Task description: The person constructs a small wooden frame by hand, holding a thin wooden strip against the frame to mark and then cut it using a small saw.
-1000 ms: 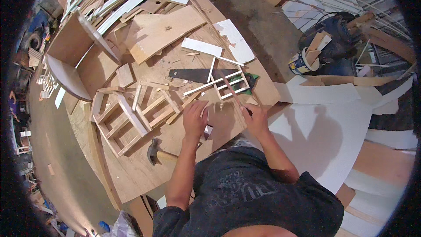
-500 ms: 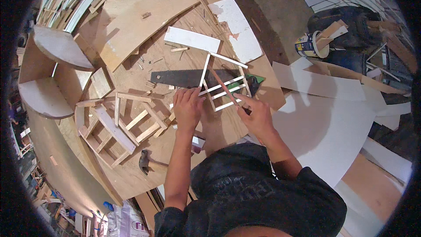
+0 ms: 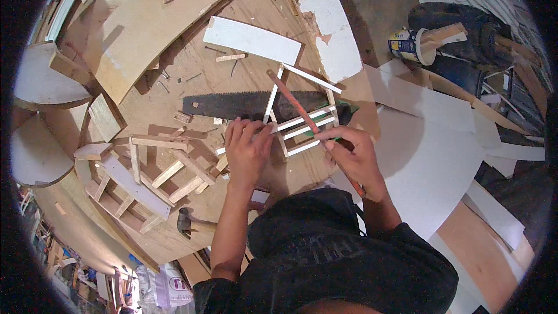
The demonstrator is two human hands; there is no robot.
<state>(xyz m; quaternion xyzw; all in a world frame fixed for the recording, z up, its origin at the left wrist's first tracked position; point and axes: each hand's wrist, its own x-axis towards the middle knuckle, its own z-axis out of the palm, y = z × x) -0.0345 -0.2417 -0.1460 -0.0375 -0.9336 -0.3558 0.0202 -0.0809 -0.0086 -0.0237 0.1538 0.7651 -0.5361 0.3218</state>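
A small frame of thin white wooden strips lies over the blade of a handsaw, whose green handle shows behind it. My left hand is closed over the frame's near left side, with a strip end poking out beyond the fingers. In a pinch, my right hand grips a long, thin reddish-orange strip that slants across the frame. The strip's far end rises past the frame's left side, and its near end runs under my hand toward the wrist. What it is exactly I cannot tell.
A slatted wooden frame and a claw hammer lie at the left. Farther off are a white board, loose nails and a large plywood piece. White sheets and a bucket of offcuts stand at the right.
My right hand has shifted right and down, and more of the reddish strip shows across the frame. My left hand stays on the frame. The view has moved closer to the table.
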